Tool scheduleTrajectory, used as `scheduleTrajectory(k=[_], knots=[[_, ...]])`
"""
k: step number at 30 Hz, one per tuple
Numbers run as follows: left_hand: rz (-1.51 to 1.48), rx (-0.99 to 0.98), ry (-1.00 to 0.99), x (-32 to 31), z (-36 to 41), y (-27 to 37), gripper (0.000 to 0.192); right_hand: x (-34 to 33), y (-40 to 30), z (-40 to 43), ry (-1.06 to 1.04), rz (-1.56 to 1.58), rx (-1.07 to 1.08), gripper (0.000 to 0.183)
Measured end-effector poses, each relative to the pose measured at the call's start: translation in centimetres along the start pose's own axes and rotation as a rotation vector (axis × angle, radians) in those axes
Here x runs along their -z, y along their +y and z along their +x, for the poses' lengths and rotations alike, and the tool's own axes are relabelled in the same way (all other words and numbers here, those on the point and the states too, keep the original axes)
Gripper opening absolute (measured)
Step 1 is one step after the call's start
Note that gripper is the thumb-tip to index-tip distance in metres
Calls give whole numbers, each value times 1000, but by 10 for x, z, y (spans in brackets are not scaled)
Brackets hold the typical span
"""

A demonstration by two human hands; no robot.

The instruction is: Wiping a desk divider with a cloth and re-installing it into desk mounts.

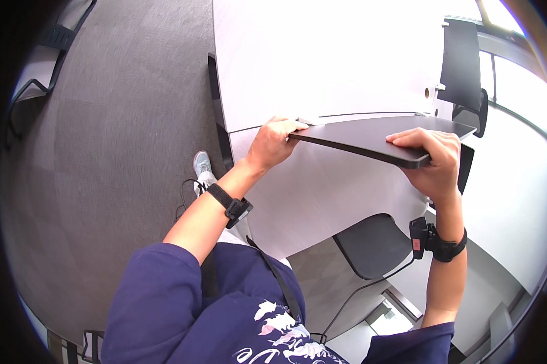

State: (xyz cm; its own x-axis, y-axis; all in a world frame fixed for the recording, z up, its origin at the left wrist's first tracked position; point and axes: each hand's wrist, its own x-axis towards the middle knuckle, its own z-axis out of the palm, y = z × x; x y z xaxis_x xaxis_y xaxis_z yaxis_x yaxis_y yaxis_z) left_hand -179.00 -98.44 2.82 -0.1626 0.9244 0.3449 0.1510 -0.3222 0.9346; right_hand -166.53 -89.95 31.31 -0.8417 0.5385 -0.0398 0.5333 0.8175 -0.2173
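A dark flat panel (369,132) with rounded corners is held over the pale desk (309,186), near the seam between two desktops. My left hand (275,141) grips its left corner, with the thumb near a small white bracket (310,121) at the seam. At the panel's near right corner, my right hand (437,157) has its fingers on the upper face and the rest of the hand around the edge. Whether the panel's far edge touches the desk or the brackets, I cannot tell.
Beyond the seam lies a second white desktop (328,54). Another dark panel (460,63) stands along its right side. A dark chair (373,245) is tucked near the front desk edge. A cable (346,298) runs from my right wrist device (421,239). More chairs (41,68) stand far left.
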Motion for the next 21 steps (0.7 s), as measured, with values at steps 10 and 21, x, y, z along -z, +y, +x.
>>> scheduleTrajectory(k=[10, 21], knots=[[24, -106, -45, 4, 2, -13, 23, -6, -5, -7, 44, -47, 34, 16], [67, 102, -1006, 38, 87, -43, 60, -10, -6, -23, 47, -33, 30, 20]])
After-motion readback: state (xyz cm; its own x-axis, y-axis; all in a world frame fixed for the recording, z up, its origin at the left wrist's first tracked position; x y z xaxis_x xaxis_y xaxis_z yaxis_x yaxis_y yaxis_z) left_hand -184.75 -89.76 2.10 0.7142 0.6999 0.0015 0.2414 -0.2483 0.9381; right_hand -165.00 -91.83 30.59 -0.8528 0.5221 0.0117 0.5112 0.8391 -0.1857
